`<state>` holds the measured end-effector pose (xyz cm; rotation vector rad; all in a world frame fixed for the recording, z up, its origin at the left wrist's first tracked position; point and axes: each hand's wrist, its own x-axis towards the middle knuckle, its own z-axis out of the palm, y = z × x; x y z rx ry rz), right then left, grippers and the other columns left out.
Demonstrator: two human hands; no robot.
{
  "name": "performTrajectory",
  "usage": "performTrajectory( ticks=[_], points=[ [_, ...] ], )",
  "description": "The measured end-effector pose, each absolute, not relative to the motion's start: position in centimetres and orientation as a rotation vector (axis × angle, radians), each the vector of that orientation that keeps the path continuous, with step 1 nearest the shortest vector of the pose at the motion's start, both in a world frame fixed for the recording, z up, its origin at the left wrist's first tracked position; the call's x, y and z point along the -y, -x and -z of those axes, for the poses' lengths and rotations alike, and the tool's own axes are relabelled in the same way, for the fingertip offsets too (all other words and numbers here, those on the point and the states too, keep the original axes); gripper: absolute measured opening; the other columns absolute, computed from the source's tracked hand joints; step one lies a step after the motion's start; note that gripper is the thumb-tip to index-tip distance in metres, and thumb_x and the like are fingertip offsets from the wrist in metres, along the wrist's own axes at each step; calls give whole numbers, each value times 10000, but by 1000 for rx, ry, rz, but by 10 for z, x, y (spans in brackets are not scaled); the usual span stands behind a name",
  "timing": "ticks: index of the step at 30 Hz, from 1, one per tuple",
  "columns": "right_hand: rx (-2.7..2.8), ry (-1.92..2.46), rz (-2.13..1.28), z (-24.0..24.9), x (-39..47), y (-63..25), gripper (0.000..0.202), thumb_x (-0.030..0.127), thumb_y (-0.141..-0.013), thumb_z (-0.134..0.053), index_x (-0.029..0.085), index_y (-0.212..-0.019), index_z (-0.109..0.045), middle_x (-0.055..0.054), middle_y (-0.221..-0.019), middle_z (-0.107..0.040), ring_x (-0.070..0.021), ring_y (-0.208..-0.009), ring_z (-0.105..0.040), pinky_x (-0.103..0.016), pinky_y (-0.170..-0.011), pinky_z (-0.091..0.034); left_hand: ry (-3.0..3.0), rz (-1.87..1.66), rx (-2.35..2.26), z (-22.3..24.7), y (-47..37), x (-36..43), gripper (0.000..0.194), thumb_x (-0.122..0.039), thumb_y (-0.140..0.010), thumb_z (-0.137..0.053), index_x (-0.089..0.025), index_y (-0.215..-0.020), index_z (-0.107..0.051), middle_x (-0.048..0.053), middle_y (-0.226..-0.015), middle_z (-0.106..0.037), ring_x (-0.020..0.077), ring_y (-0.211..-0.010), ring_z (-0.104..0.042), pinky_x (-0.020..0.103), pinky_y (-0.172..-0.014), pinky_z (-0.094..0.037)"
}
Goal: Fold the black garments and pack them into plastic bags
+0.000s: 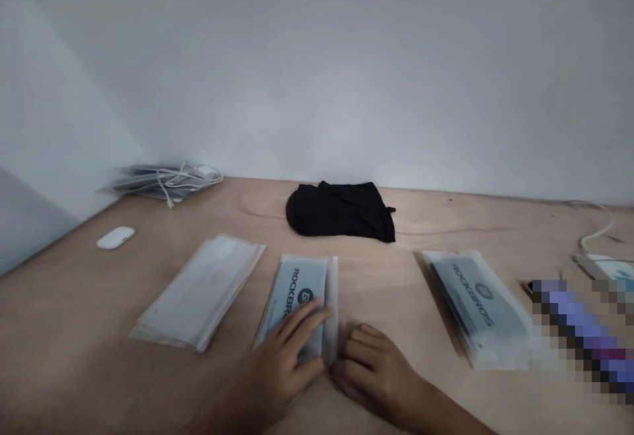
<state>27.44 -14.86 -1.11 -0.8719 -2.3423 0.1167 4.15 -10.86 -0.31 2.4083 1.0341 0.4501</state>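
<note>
A frosted zip pouch (330, 290) with a blue-grey ROCKBROS card inside lies flat in front of me. My left hand (290, 349) rests on it with the fingers spread, covering part of the printing and the lower edge. Right beside the pouch's lower right corner, my right hand (371, 369) is curled closed on the tabletop. Its thumb and forefinger come together at that corner; what they hold, if anything, is hidden. To the left is a loose stack of frosted pouches (203, 293) showing no card. On the right lies a pile of filled ROCKBROS pouches (480, 306).
Black folded fabric (341, 210) lies near the wall. At the back left, a white cable (188, 176) sits on grey flat bags (143, 183). A white earbud-like case (115, 237) is at the left. A blurred-out device (584, 329) and a white box (609, 268) occupy the right.
</note>
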Motion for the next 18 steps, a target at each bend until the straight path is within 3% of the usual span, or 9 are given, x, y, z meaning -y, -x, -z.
performTrajectory(
  ticks=[5, 11, 14, 16, 18],
  points=[
    [2367, 901, -30, 22, 136, -287, 243, 193, -1010, -504, 231, -823, -654, 9, -675, -642, -163, -635, -574, -314, -638, -404, -2338, -460, -966, -3, -43, 122, 544, -231, -898, -641, -345, -1412, -502, 39, -1535, -485, 293, -1325, -551, 445, -1102, -480],
    [2229, 1454, -2, 23, 92, -320, 214, 132, -928, -550, 217, -811, -708, -45, -744, -710, -200, -730, -650, -304, -692, -425, -2387, -345, -804, -8, -59, 146, 430, -265, -879, -706, -331, -1285, -578, 33, -1446, -564, 266, -1269, -601, 372, -1044, -534],
    [2134, 1593, -38, 22, 84, -324, 231, 115, -917, -518, 222, -901, -721, -54, -849, -749, -210, -779, -684, -298, -714, -459, -2527, -275, -727, -26, -70, 139, 381, -391, -908, -707, -329, -1274, -620, 48, -1545, -479, 331, -1417, -451, 476, -1131, -449],
    [2064, 1666, -79, 22, 87, -321, 258, 137, -926, -499, 233, -1046, -706, -47, -919, -764, -208, -768, -702, -290, -679, -476, -2632, -248, -643, -38, -78, 127, 538, -549, -900, -677, -321, -1376, -573, 70, -1641, -330, 393, -1507, -263, 578, -1185, -333],
    [1992, 1730, -122, 20, 94, -316, 272, 178, -952, -476, 230, -1134, -671, -41, -916, -768, -201, -721, -709, -281, -623, -479, -2674, -234, -671, -43, -87, 113, 698, -618, -928, -592, -295, -1522, -418, 92, -1676, -232, 398, -1531, -174, 616, -1201, -260]
  ],
)
